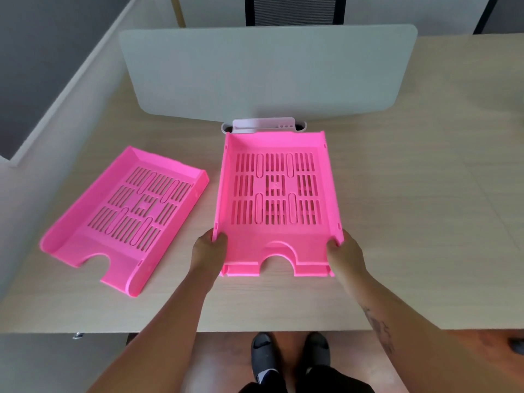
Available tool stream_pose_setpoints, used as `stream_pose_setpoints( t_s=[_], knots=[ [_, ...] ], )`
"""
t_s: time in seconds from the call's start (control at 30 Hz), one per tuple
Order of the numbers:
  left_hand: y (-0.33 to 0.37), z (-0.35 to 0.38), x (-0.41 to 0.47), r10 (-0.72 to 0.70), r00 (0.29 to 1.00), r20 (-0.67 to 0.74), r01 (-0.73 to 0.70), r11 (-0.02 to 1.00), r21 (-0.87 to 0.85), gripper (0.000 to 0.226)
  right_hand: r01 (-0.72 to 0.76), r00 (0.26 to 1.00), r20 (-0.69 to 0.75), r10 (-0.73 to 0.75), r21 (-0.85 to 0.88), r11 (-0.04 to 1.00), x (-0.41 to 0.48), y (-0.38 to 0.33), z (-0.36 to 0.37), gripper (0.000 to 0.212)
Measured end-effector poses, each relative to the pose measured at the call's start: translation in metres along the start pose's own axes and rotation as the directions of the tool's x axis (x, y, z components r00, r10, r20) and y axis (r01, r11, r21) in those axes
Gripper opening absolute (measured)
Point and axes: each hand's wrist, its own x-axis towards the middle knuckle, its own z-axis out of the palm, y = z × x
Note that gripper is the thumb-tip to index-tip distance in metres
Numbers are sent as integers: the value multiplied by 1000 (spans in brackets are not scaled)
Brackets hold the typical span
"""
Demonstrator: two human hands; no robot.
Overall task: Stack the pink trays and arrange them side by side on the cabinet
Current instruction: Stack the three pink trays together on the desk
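Observation:
A pink slotted tray point(276, 143) sits in the middle of the wooden desk, on top of another pink tray point(243, 270) whose front edge shows beneath it. My left hand point(208, 249) grips the upper tray's front left corner. My right hand point(344, 251) grips its front right corner. A third pink tray point(76, 245) lies alone to the left, turned at an angle, touched by neither hand.
A grey divider panel point(266, 72) stands upright behind the trays, with a white desk organiser point(263, 124) at its foot. The wooden desk point(411, 211) stretches bare to the right. A chair back point(295, 9) shows beyond the panel. My shoes point(289, 355) are below the desk's front edge.

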Motion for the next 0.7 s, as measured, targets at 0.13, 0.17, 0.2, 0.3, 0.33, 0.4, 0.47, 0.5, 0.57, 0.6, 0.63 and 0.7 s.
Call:
stream_pose_setpoints(
  t_s=[0.13,0.17,0.2,0.3,0.33,0.4,0.47,0.5,0.57,0.6,0.63,0.7],
  knots=[
    [-3,1,-8,-23,1000,-20,22,999,-46,21,29,998,59,-29,3,1000,4,5,-8,39],
    [-8,2,-12,-18,1000,-25,17,998,-52,19,33,996,78,-35,24,999,3,8,-11,38],
    [-14,4,-18,-18,999,-32,17,998,-54,18,42,994,97,-45,33,999,2,12,-12,38],
    [-27,12,-32,-63,996,-70,58,996,-72,21,130,983,135,-124,-30,991,-4,26,-14,43],
    [-29,14,-34,-82,993,-80,75,994,-85,22,148,980,144,-140,-47,988,-5,29,-14,46],
    [-26,17,-36,-104,990,-96,93,989,-111,21,171,974,159,-162,-46,984,-5,32,-13,48],
    [-25,19,-36,-98,989,-113,85,990,-112,23,201,967,167,-193,-31,979,-3,33,-13,46],
    [-24,20,-36,-91,988,-125,77,991,-107,23,210,964,168,-206,-10,978,-2,33,-13,45],
    [-24,23,-36,-88,984,-154,71,992,-108,25,211,962,165,-218,58,976,0,33,-12,42],
    [-25,25,-35,-92,981,-169,73,991,-114,26,202,964,159,-215,91,975,2,34,-11,42],
    [-25,27,-34,-94,979,-183,74,991,-112,26,193,966,153,-209,114,975,3,35,-10,41],
    [-26,27,-32,-98,976,-197,78,991,-110,25,182,969,147,-199,124,976,5,34,-10,40]
  ],
)
